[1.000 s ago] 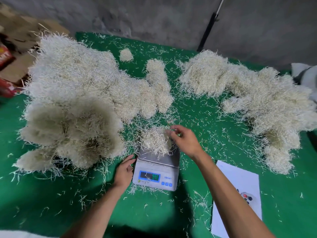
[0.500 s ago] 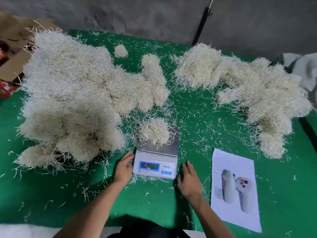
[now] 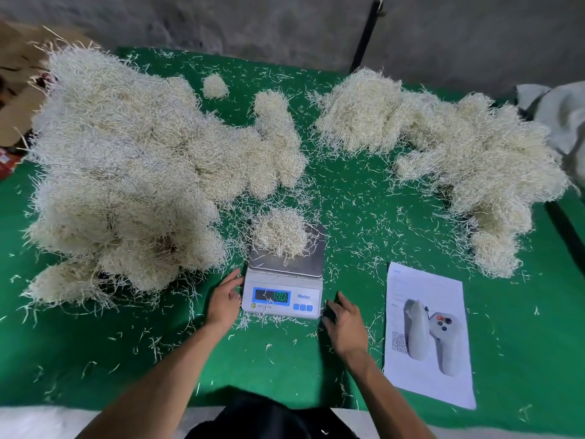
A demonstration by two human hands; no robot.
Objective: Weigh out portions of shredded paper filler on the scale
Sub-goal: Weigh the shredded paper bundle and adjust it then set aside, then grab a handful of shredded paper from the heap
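Note:
A white digital scale point(image 3: 281, 296) with a steel platform stands on the green table point(image 3: 348, 201), its blue display lit. A small clump of pale shredded paper point(image 3: 280, 232) sits on the platform. My left hand point(image 3: 224, 302) rests against the scale's left side, fingers relaxed. My right hand point(image 3: 343, 324) lies flat on the cloth just right of the scale's front corner, holding nothing. A big heap of shredded paper point(image 3: 126, 172) fills the left of the table. A second heap point(image 3: 449, 153) curves along the right.
A printed sheet point(image 3: 427, 334) showing a controller lies at the right front. Loose shreds litter the cloth. A small separate tuft point(image 3: 215, 86) sits at the back. Cardboard point(image 3: 15, 90) lies beyond the left edge, grey fabric point(image 3: 560, 112) at the far right, and a black pole point(image 3: 367, 36) leans on the wall.
My right hand left the clump on the platform and came down to the cloth beside the scale's front right corner. The left hand stayed at the scale's side.

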